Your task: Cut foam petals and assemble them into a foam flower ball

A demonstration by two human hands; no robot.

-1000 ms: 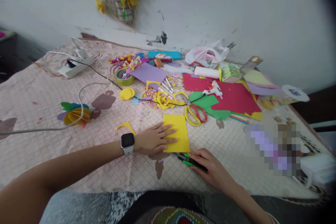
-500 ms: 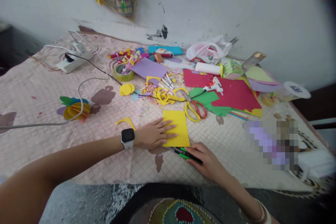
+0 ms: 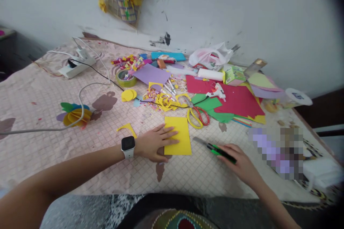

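Note:
A yellow sheet of paper (image 3: 184, 139) lies flat on the patterned tablecloth. Spread across its left half, my left hand (image 3: 154, 143) presses on it with fingers stretched out. My right hand (image 3: 239, 162) is closed around the black and green handle of a utility knife (image 3: 215, 148). The knife's blade is out and points left, a short way off the sheet's right edge. Just beyond the sheet lie scissors (image 3: 198, 117) with one red and one yellow handle. A cut yellow paper scrap (image 3: 128, 128) rests near my left wrist.
Behind are paper scraps (image 3: 165, 102), yellow paper circles (image 3: 129, 95), a tape roll (image 3: 126, 79), a purple sheet (image 3: 152, 76), red sheets (image 3: 236, 98) and a white glue gun (image 3: 217, 92). A power strip (image 3: 77, 68), its cables and a colourful paper flower (image 3: 76, 115) are on the left.
The utility knife in my right hand has moved from the sheet's near edge to the right, away from the paper. My left hand stays on the sheet; its thumb now spreads toward me.

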